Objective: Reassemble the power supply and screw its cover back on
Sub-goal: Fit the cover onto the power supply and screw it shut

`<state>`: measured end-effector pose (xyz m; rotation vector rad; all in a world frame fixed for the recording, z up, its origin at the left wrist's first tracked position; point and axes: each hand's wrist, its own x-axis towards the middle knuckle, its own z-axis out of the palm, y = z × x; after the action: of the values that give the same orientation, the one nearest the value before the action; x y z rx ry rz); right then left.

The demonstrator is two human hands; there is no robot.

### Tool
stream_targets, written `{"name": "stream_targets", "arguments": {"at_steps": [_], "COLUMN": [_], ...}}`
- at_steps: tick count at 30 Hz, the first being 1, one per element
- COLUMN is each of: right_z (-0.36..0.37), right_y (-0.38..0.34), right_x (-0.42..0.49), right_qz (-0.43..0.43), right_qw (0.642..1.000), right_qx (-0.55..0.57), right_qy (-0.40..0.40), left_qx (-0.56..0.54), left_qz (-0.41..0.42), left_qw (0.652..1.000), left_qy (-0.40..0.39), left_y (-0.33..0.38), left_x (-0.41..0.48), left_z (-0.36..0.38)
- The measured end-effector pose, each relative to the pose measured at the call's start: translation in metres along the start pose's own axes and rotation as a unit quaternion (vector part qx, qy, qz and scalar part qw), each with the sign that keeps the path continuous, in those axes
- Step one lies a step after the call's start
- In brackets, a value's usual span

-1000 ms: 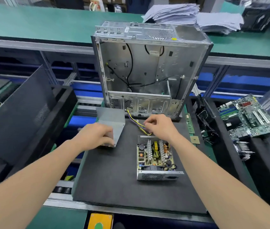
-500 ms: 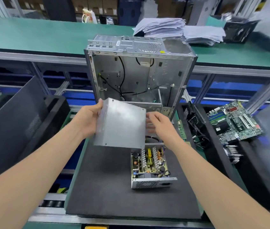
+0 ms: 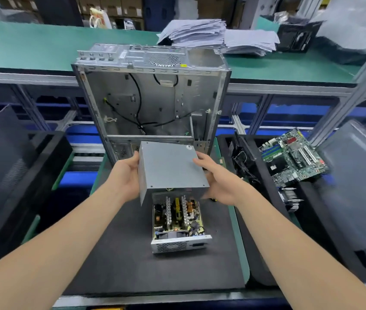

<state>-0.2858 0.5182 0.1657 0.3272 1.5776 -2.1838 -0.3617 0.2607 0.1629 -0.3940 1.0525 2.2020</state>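
The open power supply (image 3: 177,222) lies on the dark mat (image 3: 114,260), its circuit board, heat sinks and coils exposed and its vented end plate facing me. Above its far end I hold the grey sheet-metal cover (image 3: 168,168), tilted, with its top face toward me. My left hand (image 3: 127,175) grips the cover's left side. My right hand (image 3: 216,177) holds its right edge, fingers on top and thumb below. The cover hides the supply's far part and its cables.
An empty silver computer case (image 3: 150,97) stands upright just behind the mat. A motherboard (image 3: 291,155) and black cables lie in a dark tray at right. Dark panels stand at far left and far right. Paper stacks (image 3: 200,32) sit on the green bench behind.
My left hand picked the cover up from the mat and brought it right over the supply. My right hand left the cables and took the cover's right edge.
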Motion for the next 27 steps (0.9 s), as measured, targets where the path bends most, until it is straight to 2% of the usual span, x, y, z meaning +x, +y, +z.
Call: {"name": "stream_targets", "arguments": {"at_steps": [3,9,12,16,27], "right_z": [-0.009,-0.023,-0.024,-0.023,-0.037], "right_y": [0.006,0.022,0.028,0.037,0.047], "right_x": [0.000,-0.011,-0.016,-0.020,-0.022], "right_qz": [0.006,0.020,0.026,0.040,0.053], "right_qw": [1.000,0.999,0.998,0.997,0.996], "right_qx": [0.017,-0.029,-0.054,-0.049,-0.032], "right_qy": [0.002,0.033,0.034,0.051,0.060], "left_qx": [0.012,0.167,0.165,0.199,0.231], "left_qz": [-0.006,-0.029,-0.054,-0.031,-0.020], "left_qw": [1.000,0.982,0.983,0.979,0.973], "left_qy": [0.022,0.082,0.061,0.015,0.010], "left_y": [-0.010,-0.025,-0.030,-0.039,-0.052], "left_x": [-0.003,-0.008,-0.020,-0.029,-0.028], "left_z": [0.004,-0.016,-0.027,-0.035,-0.033]}}
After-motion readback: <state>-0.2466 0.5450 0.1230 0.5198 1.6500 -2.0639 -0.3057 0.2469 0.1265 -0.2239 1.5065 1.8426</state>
